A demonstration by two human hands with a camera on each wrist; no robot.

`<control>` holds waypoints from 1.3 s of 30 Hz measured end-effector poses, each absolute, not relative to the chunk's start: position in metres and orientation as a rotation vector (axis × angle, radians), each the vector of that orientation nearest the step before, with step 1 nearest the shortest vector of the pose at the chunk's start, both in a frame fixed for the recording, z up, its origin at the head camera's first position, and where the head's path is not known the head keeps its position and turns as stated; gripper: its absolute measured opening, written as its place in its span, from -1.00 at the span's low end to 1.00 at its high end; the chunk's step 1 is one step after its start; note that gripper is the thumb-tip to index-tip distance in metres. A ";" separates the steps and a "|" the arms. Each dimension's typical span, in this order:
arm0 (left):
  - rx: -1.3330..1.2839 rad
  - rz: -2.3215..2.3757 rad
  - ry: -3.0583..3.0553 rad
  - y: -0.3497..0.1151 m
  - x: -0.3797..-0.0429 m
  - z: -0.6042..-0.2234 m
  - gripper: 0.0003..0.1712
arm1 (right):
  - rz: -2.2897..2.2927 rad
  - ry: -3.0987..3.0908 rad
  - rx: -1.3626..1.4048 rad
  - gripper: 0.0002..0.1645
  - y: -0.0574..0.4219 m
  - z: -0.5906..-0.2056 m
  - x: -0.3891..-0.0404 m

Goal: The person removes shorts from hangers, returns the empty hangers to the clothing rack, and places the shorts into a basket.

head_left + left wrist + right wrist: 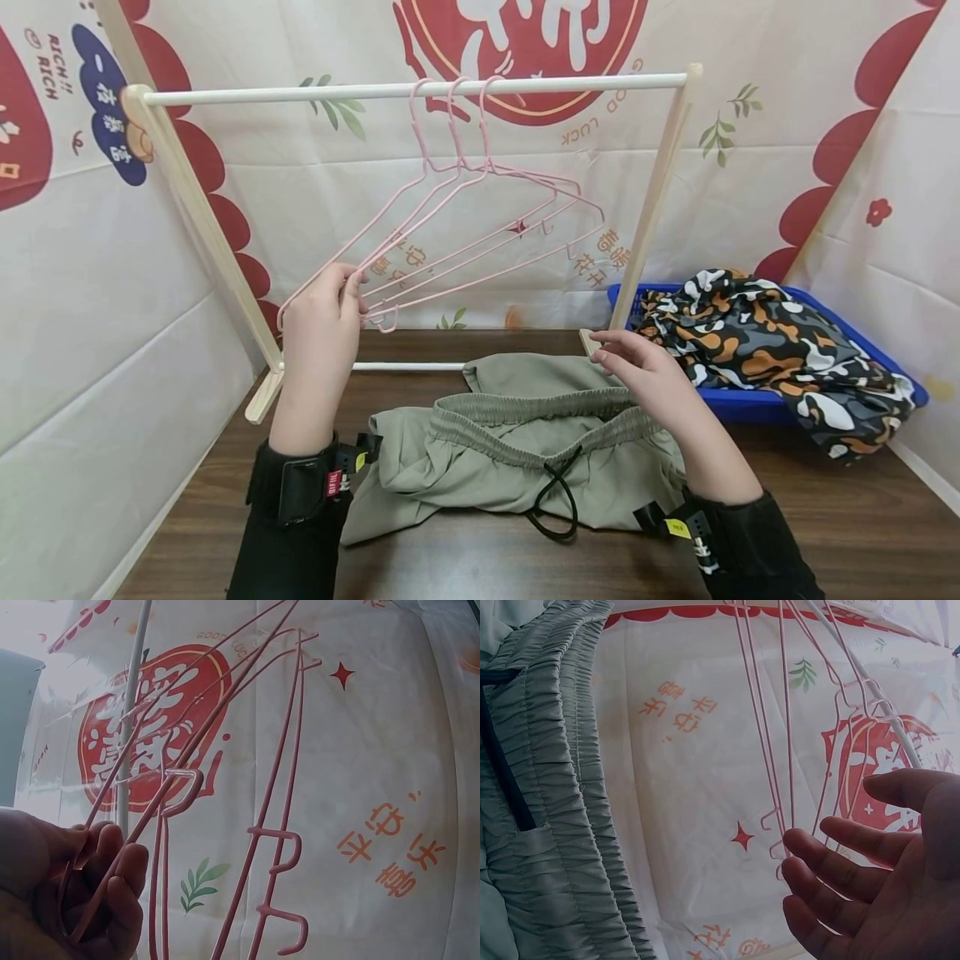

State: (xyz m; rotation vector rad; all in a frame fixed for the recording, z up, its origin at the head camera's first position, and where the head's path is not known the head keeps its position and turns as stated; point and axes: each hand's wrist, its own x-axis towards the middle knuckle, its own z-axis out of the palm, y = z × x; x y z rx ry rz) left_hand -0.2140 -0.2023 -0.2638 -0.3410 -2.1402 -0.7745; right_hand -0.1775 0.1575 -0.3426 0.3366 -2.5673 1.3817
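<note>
Three pink wire hangers (483, 125) hang side by side from the rack's white top rail. My left hand (322, 325) grips the lower left end of the front hanger; in the left wrist view its fingers (124, 900) curl round the wire. My right hand (648, 379) holds nothing, fingers apart and slightly bent, above the right side of grey-green drawstring pants (480, 487). The pants lie on the table below the hangers, elastic waistband (562, 772) uppermost and gaping, with a black cord (558, 492) looped at the front. The legs are mostly hidden under the waist.
The wooden rack (198, 225) stands at the back of the brown table (202, 508). A blue basket (738, 407) at right bears a camouflage-patterned cloth (772, 333) spilling over its front edge. A printed white backdrop (285, 183) encloses the back and sides.
</note>
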 end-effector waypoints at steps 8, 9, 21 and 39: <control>-0.351 -0.773 -2.130 -0.205 -0.215 -0.265 -0.74 | 1.376 -2.584 0.330 -0.46 0.156 -0.342 -0.177; -0.354 -0.772 -2.131 -0.205 -0.215 -0.265 -0.73 | 1.373 -2.588 0.328 -0.46 0.156 -0.342 -0.177; -0.362 -0.775 -2.188 -0.210 -0.212 -0.267 -0.70 | 1.407 -2.598 0.341 -0.46 0.154 -0.344 -0.179; -0.344 -0.838 -2.158 -0.215 -0.205 -0.267 -0.73 | 1.302 -2.649 0.388 -0.52 0.139 -0.346 -0.179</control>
